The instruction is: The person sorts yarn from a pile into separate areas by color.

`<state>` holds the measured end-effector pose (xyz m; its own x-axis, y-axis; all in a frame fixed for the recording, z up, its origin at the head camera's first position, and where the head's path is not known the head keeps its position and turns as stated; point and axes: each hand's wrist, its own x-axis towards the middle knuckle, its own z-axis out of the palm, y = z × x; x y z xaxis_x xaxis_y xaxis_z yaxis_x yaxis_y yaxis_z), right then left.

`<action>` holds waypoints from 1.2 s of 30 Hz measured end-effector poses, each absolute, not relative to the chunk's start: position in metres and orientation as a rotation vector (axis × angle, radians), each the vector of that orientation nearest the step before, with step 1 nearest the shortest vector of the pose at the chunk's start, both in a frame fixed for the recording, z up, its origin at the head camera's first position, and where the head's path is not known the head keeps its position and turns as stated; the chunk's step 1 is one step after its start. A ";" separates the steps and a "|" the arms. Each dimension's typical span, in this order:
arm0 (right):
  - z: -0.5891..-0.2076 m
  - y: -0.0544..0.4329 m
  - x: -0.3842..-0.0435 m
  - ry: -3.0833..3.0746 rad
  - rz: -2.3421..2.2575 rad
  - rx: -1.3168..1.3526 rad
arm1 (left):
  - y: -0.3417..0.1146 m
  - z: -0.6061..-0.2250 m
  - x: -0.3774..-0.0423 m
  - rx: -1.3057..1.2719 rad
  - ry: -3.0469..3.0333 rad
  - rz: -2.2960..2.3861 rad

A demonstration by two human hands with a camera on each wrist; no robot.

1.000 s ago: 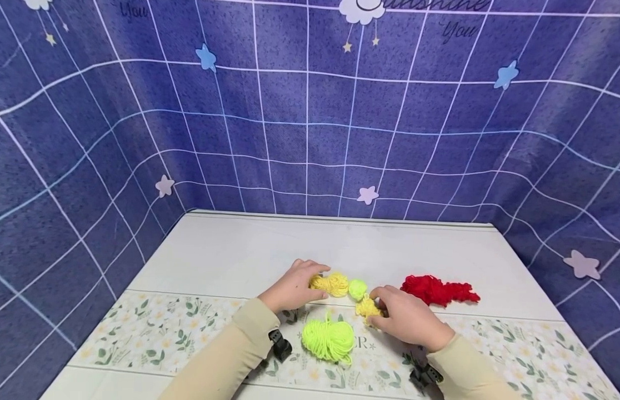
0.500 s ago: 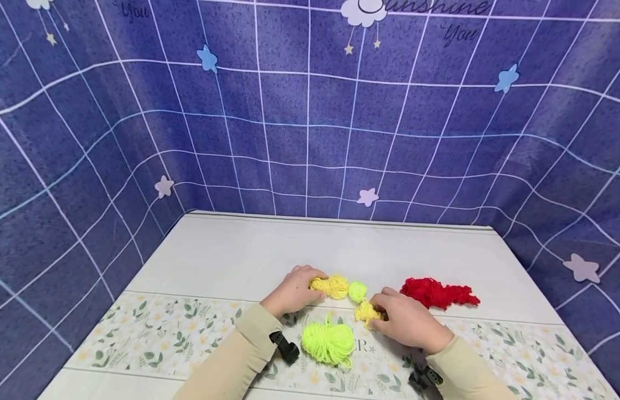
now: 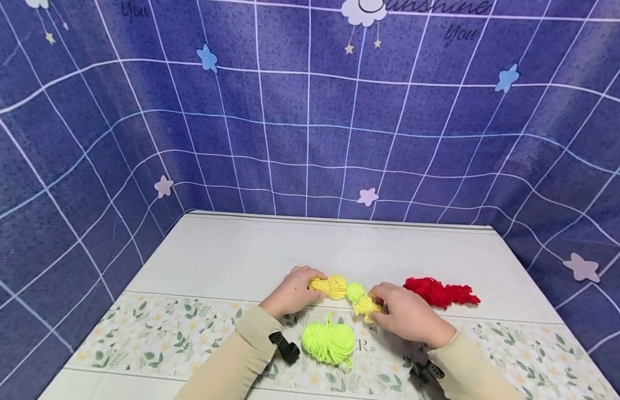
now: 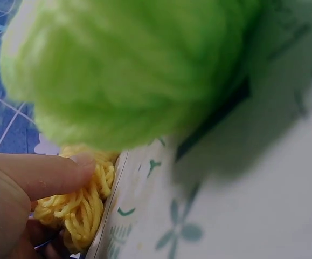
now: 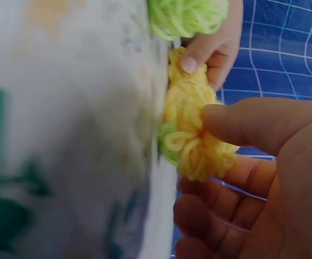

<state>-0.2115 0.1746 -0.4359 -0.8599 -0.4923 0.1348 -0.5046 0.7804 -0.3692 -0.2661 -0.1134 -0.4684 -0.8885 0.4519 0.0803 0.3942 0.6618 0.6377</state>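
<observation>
My left hand (image 3: 293, 289) grips the left end of a yellow yarn skein (image 3: 334, 287) lying on the table; in the left wrist view its thumb (image 4: 56, 174) presses the strands. Between thumb and fingers, my right hand (image 3: 410, 314) pinches a smaller bundle of yellow yarn (image 3: 365, 306), whose loops (image 5: 191, 145) stick out in the right wrist view. A small neon-green yarn ball (image 3: 355, 291) sits at the skein's right end, right against the smaller bundle. Nearer to me, a larger neon-green yarn skein (image 3: 328, 341) lies between the two forearms.
Red yarn (image 3: 440, 293) lies in a long heap just beyond my right hand. A floral-printed strip (image 3: 190, 333) crosses the white table (image 3: 250, 239). Blue gridded fabric (image 3: 310, 139) hangs behind the table and along its sides.
My right hand has shifted slightly left and away from me with the smaller yellow bundle. The small green ball has nudged left, against the yellow skein. My left hand has barely moved.
</observation>
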 end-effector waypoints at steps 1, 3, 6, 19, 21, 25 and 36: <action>-0.433 0.175 -0.213 -2.922 0.631 0.833 | -0.113 -0.468 -0.266 0.713 2.788 1.038; -0.428 0.176 -0.217 -2.898 0.626 0.838 | -0.113 -0.469 -0.267 0.718 2.790 1.037; -0.422 0.178 -0.226 -2.863 0.606 0.835 | -0.113 -0.469 -0.267 0.729 2.786 1.037; -0.399 0.171 -0.268 -2.799 0.545 0.854 | -0.114 -0.469 -0.266 0.721 2.772 1.056; -0.398 0.169 -0.276 -2.808 0.530 0.846 | -0.114 -0.469 -0.266 0.720 2.773 1.057; -0.398 0.164 -0.292 -2.831 0.507 0.836 | -0.114 -0.469 -0.266 0.703 2.768 1.053; -0.407 0.148 -0.336 -2.889 0.531 0.720 | -0.113 -0.468 -0.267 0.754 2.772 1.051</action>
